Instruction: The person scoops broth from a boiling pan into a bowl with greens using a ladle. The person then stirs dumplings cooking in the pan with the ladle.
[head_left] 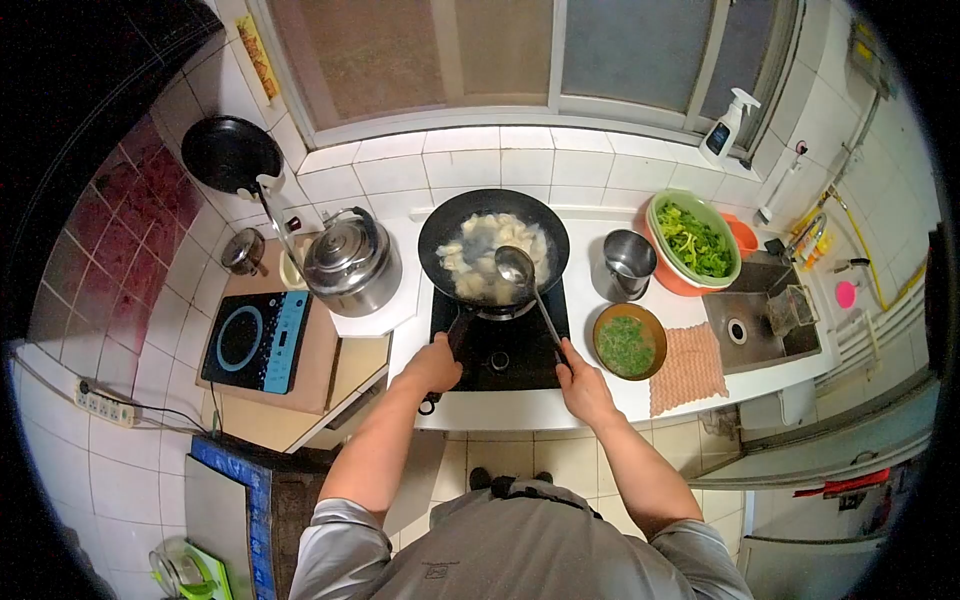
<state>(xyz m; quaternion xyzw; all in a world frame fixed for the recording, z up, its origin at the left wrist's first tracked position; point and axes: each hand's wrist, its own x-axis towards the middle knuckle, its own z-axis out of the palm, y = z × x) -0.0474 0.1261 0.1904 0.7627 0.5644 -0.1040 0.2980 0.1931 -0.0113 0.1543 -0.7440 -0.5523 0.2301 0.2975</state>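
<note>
A black wok (432, 240) stands on the dark cooktop (500, 365), holding whitish pieces that look like dumplings (470, 240) in liquid. My left hand (436, 364) is closed around the wok's handle (462, 325). In my right hand (585, 385) is the long handle of a metal ladle (514, 264), whose bowl rests over the dumplings inside the wok. Just right of that hand sits a brown bowl (660, 345) of liquid with chopped greens. A steel pot (630, 262) stands behind the bowl.
A large kettle (345, 265) is left of the wok, near an induction plate (255, 340). To the right are leafy greens (695, 240) in a basin, a pinkish cloth (690, 370) and the sink (735, 305). A spray bottle (727, 128) stands on the window ledge.
</note>
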